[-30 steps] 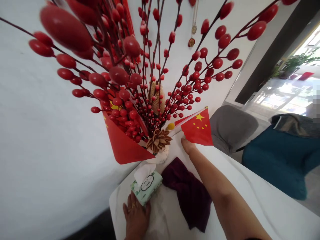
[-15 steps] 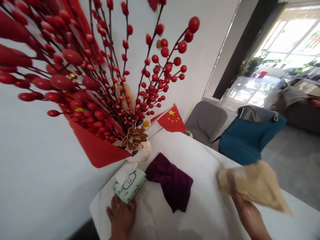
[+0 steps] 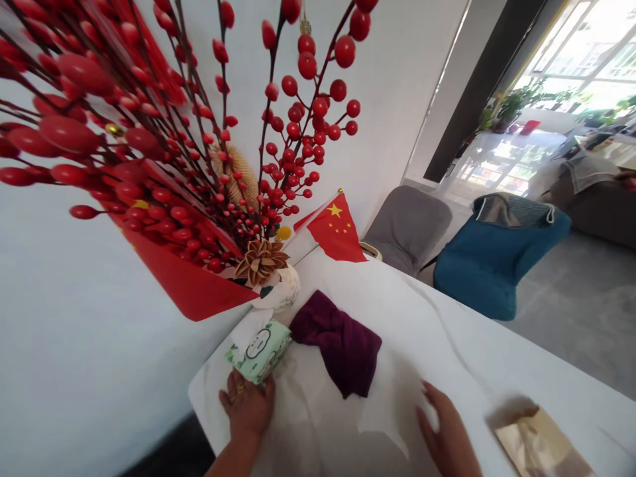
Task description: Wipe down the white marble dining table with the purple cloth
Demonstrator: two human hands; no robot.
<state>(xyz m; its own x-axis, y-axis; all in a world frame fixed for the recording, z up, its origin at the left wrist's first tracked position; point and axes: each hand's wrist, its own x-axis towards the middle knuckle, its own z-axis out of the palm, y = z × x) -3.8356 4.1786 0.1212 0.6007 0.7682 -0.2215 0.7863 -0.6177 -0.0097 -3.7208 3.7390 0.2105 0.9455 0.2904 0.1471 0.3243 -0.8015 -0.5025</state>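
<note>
My left hand point(image 3: 247, 409) rests on the white table point(image 3: 477, 358), fingers touching the near end of a green tissue pack point(image 3: 259, 342) with a white tissue sticking out. My right hand point(image 3: 447, 434) lies flat with fingers spread on a thin white sheet point(image 3: 392, 404) spread on the table. A dark purple cloth point(image 3: 340, 343) lies crumpled between the hands. Beyond it a white vase point(image 3: 281, 293) holds red berry branches point(image 3: 199, 152), a dried brown flower and small red flags point(image 3: 336, 230).
A tan paper bag point(image 3: 539, 447) lies on the table at the right of my right hand. A grey chair point(image 3: 407, 225) and a blue chair point(image 3: 497, 265) stand past the table's far side. A white wall runs along the left.
My right hand drew back from the flag, swung the tan bag over the table, let it go at the right, and now lies flat on the white sheet. The left hand stayed put.
</note>
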